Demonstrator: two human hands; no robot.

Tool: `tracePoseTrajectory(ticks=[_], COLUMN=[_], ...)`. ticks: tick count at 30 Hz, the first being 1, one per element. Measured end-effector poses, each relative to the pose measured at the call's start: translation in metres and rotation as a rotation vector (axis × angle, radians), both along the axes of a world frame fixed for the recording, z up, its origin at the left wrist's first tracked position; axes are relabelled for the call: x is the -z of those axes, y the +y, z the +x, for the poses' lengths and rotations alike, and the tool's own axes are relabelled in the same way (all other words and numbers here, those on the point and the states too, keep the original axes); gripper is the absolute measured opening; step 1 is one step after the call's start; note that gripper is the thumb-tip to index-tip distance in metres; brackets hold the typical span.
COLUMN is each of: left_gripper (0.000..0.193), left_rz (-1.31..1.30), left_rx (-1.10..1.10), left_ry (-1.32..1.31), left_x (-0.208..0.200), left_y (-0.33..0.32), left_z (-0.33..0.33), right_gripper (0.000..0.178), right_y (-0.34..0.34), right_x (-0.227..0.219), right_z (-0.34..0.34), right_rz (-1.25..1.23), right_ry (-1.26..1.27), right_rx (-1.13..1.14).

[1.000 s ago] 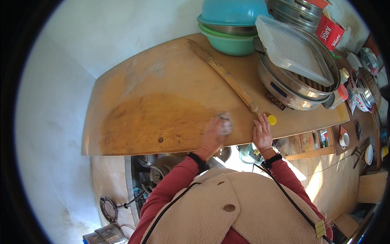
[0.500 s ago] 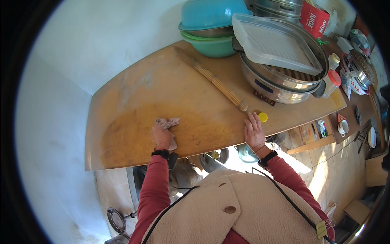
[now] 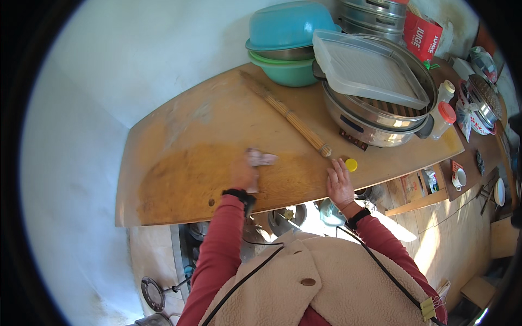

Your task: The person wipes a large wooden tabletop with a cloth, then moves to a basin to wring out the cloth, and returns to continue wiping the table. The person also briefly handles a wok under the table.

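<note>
A crumpled pinkish cloth is pressed on the wooden tabletop under my left hand, which is blurred by motion but closed on it. The wood around the cloth looks darker and wet over a broad patch. My right hand lies on the table's near edge, holding nothing, fingers stretched out. Close beside its fingertips sits a yellow cap. Beyond the hands a bundled-stick brush lies slantwise across the table.
Stacked blue and green basins stand at the back. Right of them, a large steel pot carries a translucent plastic tray. Two jars, one a red-lidded jar, stand beside the pot. A wall borders the table's left side.
My left hand has slid the cloth to the right across the tabletop. The right hand stays at the near edge. The view has shifted slightly.
</note>
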State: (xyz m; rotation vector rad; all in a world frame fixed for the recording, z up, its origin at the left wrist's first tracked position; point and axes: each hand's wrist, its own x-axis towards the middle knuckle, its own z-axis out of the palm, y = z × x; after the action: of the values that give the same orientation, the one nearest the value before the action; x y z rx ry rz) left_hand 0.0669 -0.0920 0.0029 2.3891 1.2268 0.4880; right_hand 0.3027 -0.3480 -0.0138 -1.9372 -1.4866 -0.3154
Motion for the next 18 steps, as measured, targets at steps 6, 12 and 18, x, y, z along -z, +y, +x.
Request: tracePoseTrajectory(ticks=[6,12,18], left_gripper=[0.047,0.047,0.049], left_rz=[0.270,-0.286,-0.159], left_rx=[-0.386,-0.179,-0.400], left_ry=[0.380,-0.499,-0.659], left_x=[0.019,0.009,-0.020], left_y=[0.030,-0.013,-0.007], left_z=[-0.029,0.060,-0.031], right_gripper=[0.026,0.026,0.031], right_y=[0.001,0.000,0.002], right_x=[-0.002,-0.001,0.002], right_z=[-0.002,0.000,0.002], right_rz=[-0.006,-0.016,-0.034], right_ry=[-0.039,-0.067,0.034], right_rx=[0.040,0.025,-0.002])
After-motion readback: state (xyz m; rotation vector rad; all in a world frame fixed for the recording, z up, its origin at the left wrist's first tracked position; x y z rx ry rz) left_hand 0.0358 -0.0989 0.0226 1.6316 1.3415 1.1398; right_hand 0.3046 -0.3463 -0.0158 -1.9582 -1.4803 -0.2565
